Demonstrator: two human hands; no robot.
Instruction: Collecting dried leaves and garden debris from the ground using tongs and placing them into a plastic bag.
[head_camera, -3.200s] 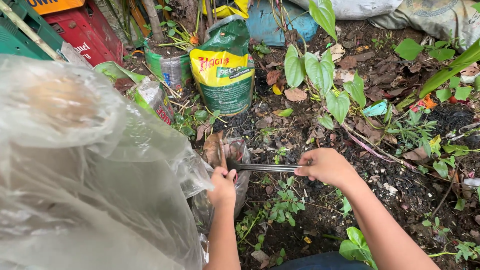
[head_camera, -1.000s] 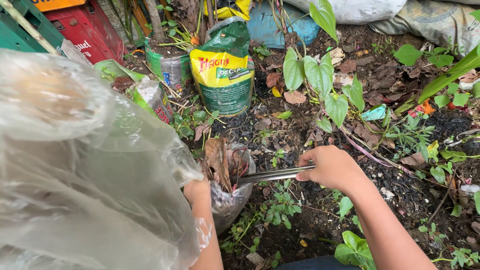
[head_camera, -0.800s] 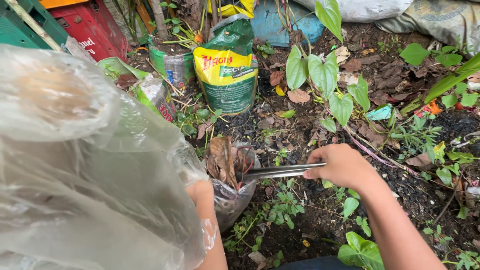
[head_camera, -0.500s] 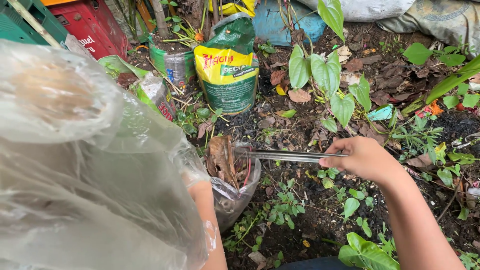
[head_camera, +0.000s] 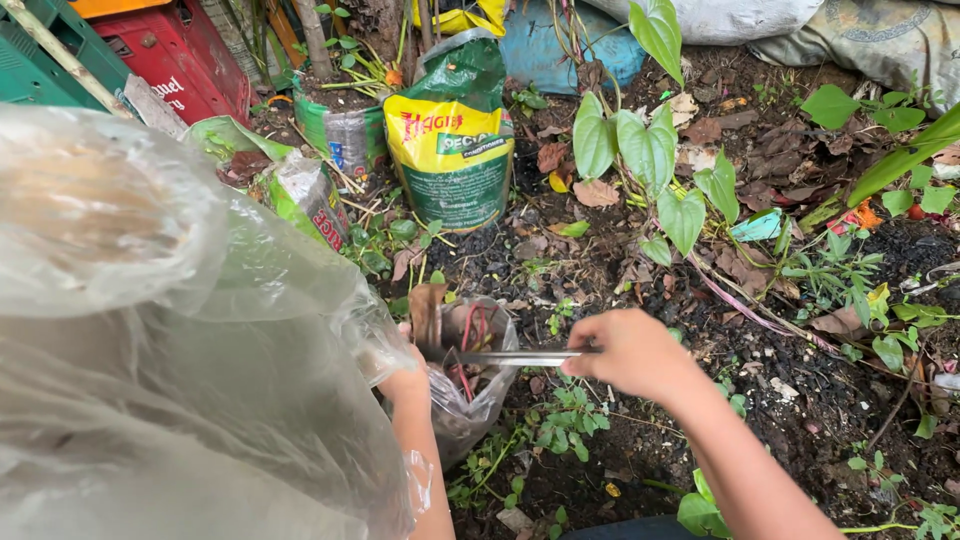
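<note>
My right hand (head_camera: 630, 352) grips metal tongs (head_camera: 515, 357) held level, their tips reaching left into the mouth of a small clear plastic bag (head_camera: 470, 400). My left hand (head_camera: 405, 378) holds that bag open by its rim. Inside the bag I see a brown dry leaf (head_camera: 428, 315) and some thin reddish stems. A big clear plastic sheet or bag (head_camera: 170, 360) hangs close to the camera and hides most of my left arm.
Dark soil with dry leaves and small weeds covers the ground. A yellow-green fertiliser sack (head_camera: 452, 140) stands at the back, beside a cut plastic bottle planter (head_camera: 340, 135). Broad-leaved plants (head_camera: 650, 160) grow to the right. Red and green crates (head_camera: 190, 60) sit top left.
The tongs have carried leaf litter to the small bag; their tips now sit inside its mouth. My right hand has shifted right and back, then steadied. The left hand keeps the bag open.
</note>
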